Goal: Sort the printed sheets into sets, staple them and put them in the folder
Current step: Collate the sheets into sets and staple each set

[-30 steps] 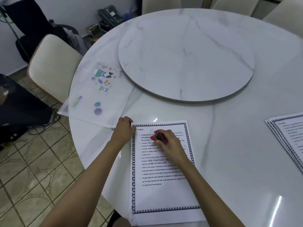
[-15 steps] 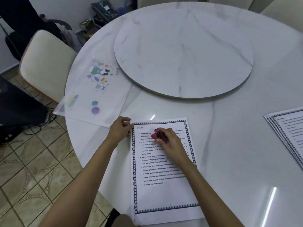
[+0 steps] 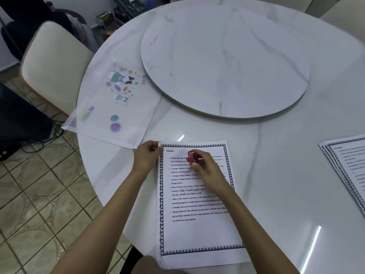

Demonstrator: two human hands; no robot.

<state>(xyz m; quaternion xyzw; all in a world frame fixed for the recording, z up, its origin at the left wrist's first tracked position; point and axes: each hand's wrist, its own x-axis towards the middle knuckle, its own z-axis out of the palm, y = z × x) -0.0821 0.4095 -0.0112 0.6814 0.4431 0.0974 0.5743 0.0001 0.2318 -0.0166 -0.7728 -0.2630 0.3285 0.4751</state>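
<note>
On the desk, a clear folder is lying at the left, the top-left corner of the printed set is being pinched by the curled fingers of the left hand, a red stapler is being gripped over that page by the right hand, and a second stack is lying far right.

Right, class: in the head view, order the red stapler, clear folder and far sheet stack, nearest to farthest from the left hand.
1. Clear folder, beside the left hand.
2. Red stapler, in the right hand.
3. Far sheet stack, far right.
</note>
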